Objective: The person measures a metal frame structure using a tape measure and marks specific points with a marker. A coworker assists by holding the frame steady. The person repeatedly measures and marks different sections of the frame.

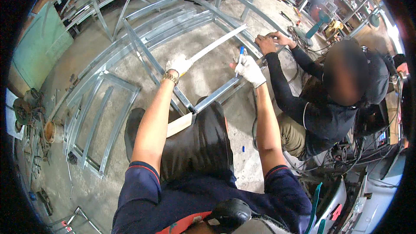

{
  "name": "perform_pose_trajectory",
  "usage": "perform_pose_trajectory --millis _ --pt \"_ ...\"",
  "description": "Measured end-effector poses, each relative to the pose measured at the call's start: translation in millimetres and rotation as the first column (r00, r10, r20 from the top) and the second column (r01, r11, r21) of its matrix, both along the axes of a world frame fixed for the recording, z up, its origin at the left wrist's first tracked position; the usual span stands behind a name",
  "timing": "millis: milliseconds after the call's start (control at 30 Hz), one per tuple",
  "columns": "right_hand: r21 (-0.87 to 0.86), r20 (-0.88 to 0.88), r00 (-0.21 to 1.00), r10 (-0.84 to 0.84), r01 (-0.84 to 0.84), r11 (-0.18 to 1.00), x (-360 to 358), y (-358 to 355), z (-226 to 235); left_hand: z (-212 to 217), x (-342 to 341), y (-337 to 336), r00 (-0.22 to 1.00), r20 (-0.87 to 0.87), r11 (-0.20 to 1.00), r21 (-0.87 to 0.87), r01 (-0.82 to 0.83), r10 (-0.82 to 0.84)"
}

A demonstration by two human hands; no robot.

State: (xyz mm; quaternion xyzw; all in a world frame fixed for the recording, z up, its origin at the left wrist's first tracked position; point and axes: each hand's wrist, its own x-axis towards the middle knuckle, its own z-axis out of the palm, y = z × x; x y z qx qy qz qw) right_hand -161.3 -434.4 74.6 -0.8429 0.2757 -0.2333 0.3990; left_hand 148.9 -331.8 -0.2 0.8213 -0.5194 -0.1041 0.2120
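Observation:
My left hand, in a white glove, is closed near the left bar of a galvanized steel frame. From it a long pale strip, which looks like the blade of a tape measure, stretches to the frame's far right side. A bit of yellow shows under the fingers; the rest of what they grip is hidden. My right hand, gloved too, pinches a blue-and-white marker upright, its lower end by the frame's near bar. A wooden block lies at the frame's near corner, over my lap.
A co-worker in black sleeves crouches at right, both hands on the frame's far right bar. A smaller steel frame lies on the floor at left. Cables tangle at right. A small blue cap is on the floor.

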Motion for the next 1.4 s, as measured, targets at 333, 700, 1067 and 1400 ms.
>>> perform_pose_trajectory --millis 333,700,1067,1400 --pt "0.034 0.078 0.997 -0.03 0.027 0.999 3.3 12.2 11.1 14.3 2.4 2.7 0.998 0.007 0.998 0.025 0.065 -0.065" --pt "0.017 -0.014 1.0 -0.018 0.018 1.0 3.3 12.4 13.7 25.7 -2.8 7.5 0.996 -0.074 0.997 0.063 0.049 -0.045" --pt "0.055 0.096 0.995 0.003 -0.008 0.998 3.4 10.7 8.2 21.0 -2.0 5.3 0.997 -0.059 0.999 0.019 0.05 -0.049" --pt "0.041 0.061 0.998 -0.01 0.007 0.999 3.1 14.1 11.0 25.7 -2.0 5.4 0.993 -0.117 0.991 0.128 0.047 -0.032"
